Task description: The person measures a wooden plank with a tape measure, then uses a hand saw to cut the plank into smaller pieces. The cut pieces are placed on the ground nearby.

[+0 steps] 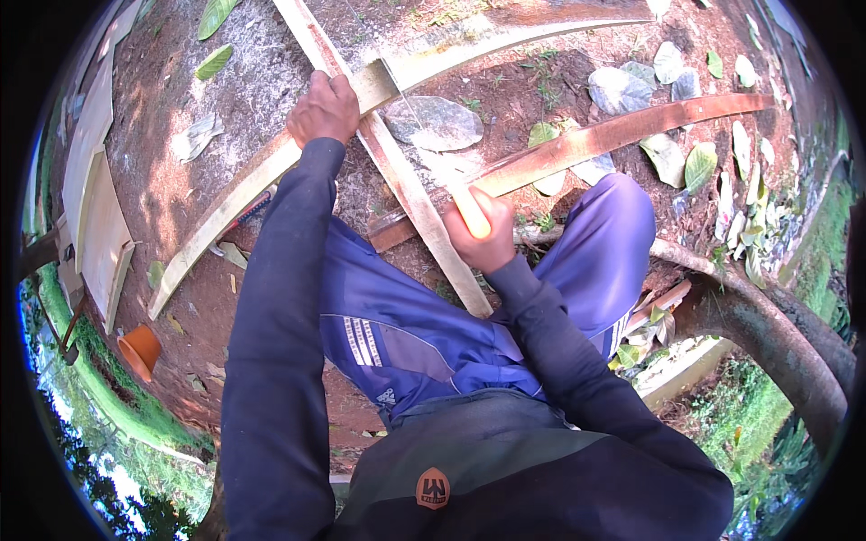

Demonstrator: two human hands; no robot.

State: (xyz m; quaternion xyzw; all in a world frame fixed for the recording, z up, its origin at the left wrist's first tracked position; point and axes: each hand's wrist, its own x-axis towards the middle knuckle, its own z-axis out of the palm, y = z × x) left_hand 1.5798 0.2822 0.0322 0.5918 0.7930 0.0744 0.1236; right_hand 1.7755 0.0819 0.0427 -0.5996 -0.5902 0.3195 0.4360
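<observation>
A long pale plank (230, 194) lies across a narrower wooden strip (410, 185) on the ground ahead of my knees. My left hand (325, 108) is closed on the plank beside the crossing and presses it down. My right hand (483, 234), between my knees, grips a handsaw by its yellow handle (473, 215). The thin blade, seen almost edge-on, runs away from me to the plank. It meets the plank just right of the crossing, where a dark line shows across the wood. Glare hides part of the blade.
A reddish-brown board (622, 135) lies to the right among large fallen leaves (435, 123). Thick bare wood, a root or branch (767, 316), curves past my right knee. At the left stand pale flat boards (108, 225) and an orange pot (140, 352).
</observation>
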